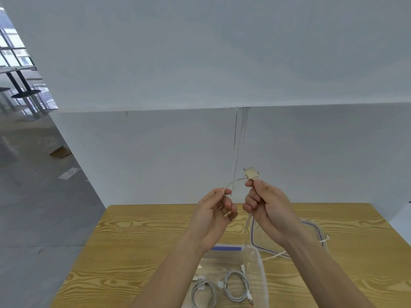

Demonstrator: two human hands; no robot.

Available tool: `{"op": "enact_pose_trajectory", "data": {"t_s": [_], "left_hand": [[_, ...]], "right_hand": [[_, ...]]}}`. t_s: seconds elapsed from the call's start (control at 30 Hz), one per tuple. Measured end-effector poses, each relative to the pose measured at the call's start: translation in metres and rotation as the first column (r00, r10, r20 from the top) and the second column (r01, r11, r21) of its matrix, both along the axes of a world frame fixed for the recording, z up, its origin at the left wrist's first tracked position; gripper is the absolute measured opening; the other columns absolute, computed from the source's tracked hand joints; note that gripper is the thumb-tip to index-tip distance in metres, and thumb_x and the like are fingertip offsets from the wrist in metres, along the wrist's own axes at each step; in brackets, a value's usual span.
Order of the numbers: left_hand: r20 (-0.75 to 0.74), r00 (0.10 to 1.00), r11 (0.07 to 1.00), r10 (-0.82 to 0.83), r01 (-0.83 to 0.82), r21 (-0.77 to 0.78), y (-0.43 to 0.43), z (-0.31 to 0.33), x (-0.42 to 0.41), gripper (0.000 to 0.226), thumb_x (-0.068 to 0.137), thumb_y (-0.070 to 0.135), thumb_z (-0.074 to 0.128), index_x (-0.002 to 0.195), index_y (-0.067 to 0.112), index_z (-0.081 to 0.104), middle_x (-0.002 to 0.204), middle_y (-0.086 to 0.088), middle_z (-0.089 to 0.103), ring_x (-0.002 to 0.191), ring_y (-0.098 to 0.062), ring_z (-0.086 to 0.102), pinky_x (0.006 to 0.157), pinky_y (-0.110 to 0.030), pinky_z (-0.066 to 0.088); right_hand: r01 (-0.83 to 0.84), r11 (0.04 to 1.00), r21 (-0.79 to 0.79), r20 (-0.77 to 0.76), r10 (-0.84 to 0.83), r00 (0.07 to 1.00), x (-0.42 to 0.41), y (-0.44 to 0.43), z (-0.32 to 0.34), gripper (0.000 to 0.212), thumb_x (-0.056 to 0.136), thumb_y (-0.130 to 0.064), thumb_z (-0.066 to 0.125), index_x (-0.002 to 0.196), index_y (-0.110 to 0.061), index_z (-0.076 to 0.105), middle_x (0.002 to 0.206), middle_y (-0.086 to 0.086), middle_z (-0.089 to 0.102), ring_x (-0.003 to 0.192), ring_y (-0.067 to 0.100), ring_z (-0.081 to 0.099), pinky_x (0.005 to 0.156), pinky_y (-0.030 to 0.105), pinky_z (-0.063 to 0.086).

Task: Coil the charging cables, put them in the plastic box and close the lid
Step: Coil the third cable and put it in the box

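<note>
Cable, beige, pinched at its multi-plug head by R hand, further along by L hand, both raised over wood table. Clear box near, two coiled white cables inside; lid to its right. White wall behind.

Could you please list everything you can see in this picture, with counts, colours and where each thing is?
table: one, light wood grain, under everything else
plastic box: one, clear with a blue strip at its far edge, open, near the table's front edge
coiled cables: two, white, side by side inside the box
lid: one, clear with a dark blue seal line, flat on the table right of the box
cream cable: one, held up above the table, tail trailing down towards the lid
connector block: one, cream, at the cable's upper end
partition wall: white, behind the table
left hand: pinches the cream cable
right hand: pinches it just below the connector block
</note>
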State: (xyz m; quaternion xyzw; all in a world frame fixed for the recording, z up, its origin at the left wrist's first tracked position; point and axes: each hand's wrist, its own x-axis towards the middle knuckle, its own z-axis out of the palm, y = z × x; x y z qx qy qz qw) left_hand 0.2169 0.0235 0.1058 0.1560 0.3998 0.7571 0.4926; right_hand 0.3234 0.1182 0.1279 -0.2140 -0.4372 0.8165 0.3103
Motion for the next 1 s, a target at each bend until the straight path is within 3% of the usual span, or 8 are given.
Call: {"op": "enact_pose_trajectory", "data": {"t_s": [0.2, 0.37, 0.47, 0.57, 0.67, 0.77, 0.87, 1.0], "left_hand": [[-0.108, 0.988, 0.994, -0.107, 0.108, 0.010, -0.005, -0.004, -0.004, 0.008, 0.081, 0.015, 0.058, 0.077, 0.008, 0.061, 0.053, -0.005, 0.043, 0.060, -0.021, 0.050, 0.069, -0.032, 0.044], [-0.223, 0.955, 0.979, -0.197, 0.203, 0.003, -0.005, -0.011, 0.001, 0.021, 0.090, 0.026, 0.055, 0.094, 0.006, 0.063, 0.096, -0.012, 0.064, 0.096, -0.024, 0.059, 0.091, -0.042, 0.045], [-0.480, 0.773, 0.910, -0.414, 0.365, -0.198, -0.009, -0.021, 0.008, 0.037, 0.094, 0.040, 0.050, 0.117, 0.013, 0.058, 0.101, -0.008, 0.068, 0.107, -0.022, 0.062, 0.104, -0.040, 0.040], [-0.607, 0.593, 0.848, -0.529, 0.358, -0.390, -0.014, -0.027, 0.007, 0.025, 0.095, 0.038, 0.049, 0.097, 0.019, 0.065, 0.075, -0.001, 0.066, 0.088, -0.013, 0.066, 0.104, -0.034, 0.039], [-0.571, 0.651, 0.864, -0.500, 0.331, -0.379, -0.018, -0.038, -0.006, 0.025, 0.097, 0.028, 0.050, 0.081, 0.014, 0.063, 0.061, 0.002, 0.059, 0.066, -0.016, 0.060, 0.090, -0.036, 0.050], [-0.523, 0.736, 0.898, -0.430, 0.288, -0.332, -0.019, -0.048, -0.023, 0.022, 0.094, 0.023, 0.052, 0.078, 0.011, 0.060, 0.057, 0.002, 0.054, 0.063, -0.018, 0.056, 0.086, -0.036, 0.049], [-0.390, 0.869, 0.944, -0.305, 0.221, -0.247, -0.016, -0.049, -0.040, 0.020, 0.088, 0.022, 0.055, 0.075, 0.007, 0.059, 0.053, -0.001, 0.046, 0.057, -0.019, 0.051, 0.081, -0.038, 0.047], [-0.188, 0.973, 0.970, -0.137, 0.094, -0.222, -0.002, -0.031, -0.046, 0.021, 0.087, 0.022, 0.057, 0.074, 0.006, 0.056, 0.048, 0.001, 0.038, 0.045, -0.014, 0.041, 0.056, -0.027, 0.039]], "right_hand": [[-0.010, 0.999, -0.051, 0.033, 0.012, 0.999, 0.000, -0.004, -0.002, 0.030, 0.100, -0.026, 0.038, 0.076, -0.010, 0.046, 0.052, -0.003, 0.030, 0.041, 0.010, 0.029, 0.040, 0.021, 0.030], [0.021, 0.999, -0.043, -0.004, -0.021, 1.000, -0.002, -0.003, 0.005, 0.033, 0.099, -0.031, 0.037, 0.075, -0.011, 0.045, 0.050, -0.001, 0.033, 0.040, 0.010, 0.025, 0.040, 0.022, 0.024], [0.032, 0.999, -0.038, -0.039, -0.034, 0.999, 0.000, 0.005, 0.013, 0.033, 0.098, -0.032, 0.039, 0.074, -0.011, 0.045, 0.048, -0.002, 0.031, 0.039, 0.010, 0.024, 0.041, 0.023, 0.022], [0.016, 0.999, -0.043, -0.065, -0.019, 0.998, 0.006, 0.015, 0.022, 0.033, 0.098, -0.032, 0.040, 0.072, -0.012, 0.046, 0.046, -0.004, 0.029, 0.036, 0.009, 0.023, 0.039, 0.022, 0.023], [0.014, 0.999, -0.040, -0.068, -0.016, 0.998, 0.017, 0.027, 0.027, 0.032, 0.097, -0.031, 0.040, 0.071, -0.013, 0.046, 0.044, -0.005, 0.029, 0.036, 0.009, 0.023, 0.040, 0.022, 0.022], [0.018, 0.999, -0.033, -0.072, -0.020, 0.997, 0.029, 0.036, 0.028, 0.032, 0.098, -0.030, 0.038, 0.071, -0.014, 0.046, 0.046, -0.004, 0.031, 0.038, 0.010, 0.024, 0.041, 0.022, 0.025], [0.040, 0.999, -0.011, -0.058, -0.040, 0.998, 0.039, 0.044, 0.028, 0.033, 0.099, -0.030, 0.037, 0.071, -0.014, 0.047, 0.049, -0.003, 0.034, 0.041, 0.012, 0.028, 0.043, 0.023, 0.029], [0.081, 0.994, 0.079, 0.021, -0.083, 0.996, 0.044, 0.046, 0.020, 0.033, 0.099, -0.027, 0.037, 0.071, -0.012, 0.047, 0.048, 0.000, 0.039, 0.043, 0.014, 0.030, 0.050, 0.027, 0.028]]}}
